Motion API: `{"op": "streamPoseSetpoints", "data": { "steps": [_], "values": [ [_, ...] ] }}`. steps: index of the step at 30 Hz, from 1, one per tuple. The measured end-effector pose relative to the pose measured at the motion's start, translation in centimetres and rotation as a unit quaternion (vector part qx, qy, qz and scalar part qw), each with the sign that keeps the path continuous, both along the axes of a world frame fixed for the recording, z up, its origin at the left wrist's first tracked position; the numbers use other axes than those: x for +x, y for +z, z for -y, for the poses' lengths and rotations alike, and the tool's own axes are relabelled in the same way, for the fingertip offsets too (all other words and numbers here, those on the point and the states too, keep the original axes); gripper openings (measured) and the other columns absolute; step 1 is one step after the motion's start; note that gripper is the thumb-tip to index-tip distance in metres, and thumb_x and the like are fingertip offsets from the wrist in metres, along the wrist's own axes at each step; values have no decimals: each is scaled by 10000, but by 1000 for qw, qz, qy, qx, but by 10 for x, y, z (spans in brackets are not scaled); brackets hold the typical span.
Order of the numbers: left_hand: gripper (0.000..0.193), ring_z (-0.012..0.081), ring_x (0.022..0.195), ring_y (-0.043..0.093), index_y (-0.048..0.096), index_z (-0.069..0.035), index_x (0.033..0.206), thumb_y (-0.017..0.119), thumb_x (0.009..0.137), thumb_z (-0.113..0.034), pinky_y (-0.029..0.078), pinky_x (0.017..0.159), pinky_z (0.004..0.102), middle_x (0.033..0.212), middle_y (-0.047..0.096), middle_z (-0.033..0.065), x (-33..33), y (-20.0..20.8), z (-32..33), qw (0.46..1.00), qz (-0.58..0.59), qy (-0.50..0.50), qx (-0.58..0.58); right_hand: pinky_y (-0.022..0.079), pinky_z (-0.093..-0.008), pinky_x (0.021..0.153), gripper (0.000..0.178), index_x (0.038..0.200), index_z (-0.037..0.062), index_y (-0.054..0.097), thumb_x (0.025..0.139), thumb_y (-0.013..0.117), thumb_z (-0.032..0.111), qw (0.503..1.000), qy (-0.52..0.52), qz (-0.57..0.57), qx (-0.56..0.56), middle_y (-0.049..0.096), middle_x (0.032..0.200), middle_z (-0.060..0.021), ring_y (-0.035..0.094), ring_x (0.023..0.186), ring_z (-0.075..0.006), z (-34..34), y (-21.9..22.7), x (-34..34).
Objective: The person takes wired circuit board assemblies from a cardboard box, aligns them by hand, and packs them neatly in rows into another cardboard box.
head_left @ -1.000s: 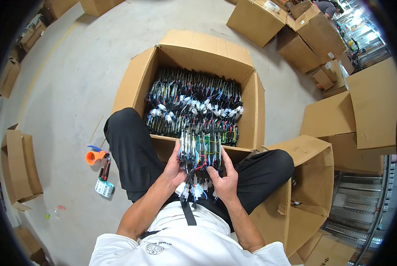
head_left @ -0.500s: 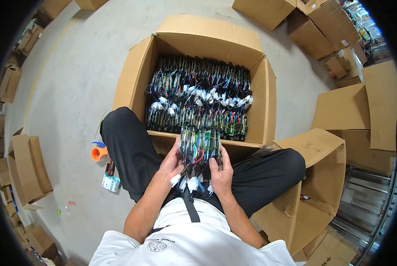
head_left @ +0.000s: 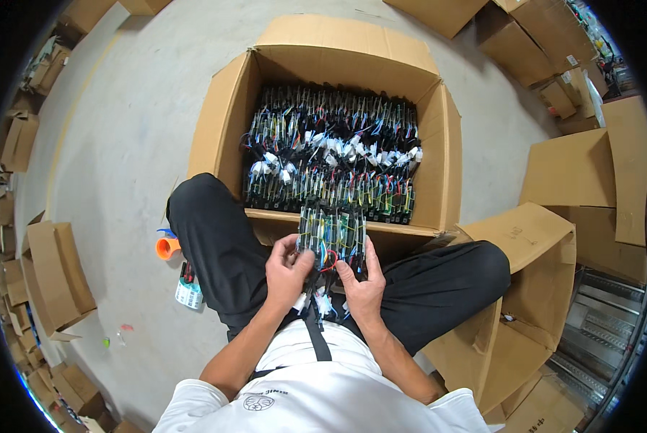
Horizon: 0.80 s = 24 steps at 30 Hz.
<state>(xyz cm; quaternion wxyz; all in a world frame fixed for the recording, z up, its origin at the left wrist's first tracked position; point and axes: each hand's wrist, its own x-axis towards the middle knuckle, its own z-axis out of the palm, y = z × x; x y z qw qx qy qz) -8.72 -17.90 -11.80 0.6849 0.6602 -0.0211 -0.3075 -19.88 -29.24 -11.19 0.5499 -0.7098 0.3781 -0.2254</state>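
Between my two hands is a bundle of thin circuit-board modules point(head_left: 335, 229), standing on edge, with coloured wires and white plug connectors hanging toward me. My left hand point(head_left: 287, 276) grips its left side, thumb on the near face. My right hand point(head_left: 361, 280) is closed round the right side, its thumb near a red wire. Just beyond, an open cardboard box point(head_left: 449, 166) holds packed rows of similar wired modules point(head_left: 338, 189), with white connectors along the middle. The far end of the bundle overlaps the box's near edge.
An orange tape ring point(head_left: 167, 249) and a roll of labels point(head_left: 189, 294) lie on the floor by my left knee. Another open carton point(head_left: 525, 310) stands at my right, beside metal roller tracks point(head_left: 601, 317). More cartons point(head_left: 60, 274) line the left side.
My left hand has shifted its hold, its thumb now farther over the near face of the bundle. The right thumb has slid a little toward the bundle's middle. The whole view has shifted slightly.
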Motion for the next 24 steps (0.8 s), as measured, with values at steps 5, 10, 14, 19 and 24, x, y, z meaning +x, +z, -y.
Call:
{"op": "streamPoseSetpoints", "data": {
  "steps": [5,10,14,19,24],
  "values": [
    [458,114,1020,623,531,67,1331,696,917,-39,536,859,248,1160,633,90,-9,3,0,999,25,-1,-41,466,-296,988,590,1420,-74,469,920,721,112,997,-20,9,70,639,1263,-144,600,1122,-166,0,14,8],
    [395,63,853,621,572,73,1295,666,937,-68,522,753,220,1011,689,54,11,37,15,1000,20,-4,-12,506,-243,808,499,1402,-49,507,932,655,28,998,-30,21,50,670,1091,-67,606,907,-108,12,48,33],
    [339,60,784,603,627,76,1206,682,926,-108,504,681,231,934,701,42,58,76,60,996,89,7,25,504,-257,829,478,1370,-84,521,941,649,84,994,-51,76,-56,680,1088,-77,600,927,-94,54,65,86],
    [482,184,716,660,660,122,1042,733,847,-312,528,690,353,786,705,182,125,25,132,978,184,-42,93,496,-284,877,448,1312,-92,571,918,669,97,993,-82,85,10,700,1109,-114,614,956,-126,126,28,137],
    [417,409,817,696,649,85,915,720,829,-316,529,740,453,827,677,285,162,-20,162,967,202,-42,150,492,-257,855,372,1289,-42,610,930,653,44,982,-66,135,114,689,1110,-53,611,945,-110,156,-44,180]
  ]
}}
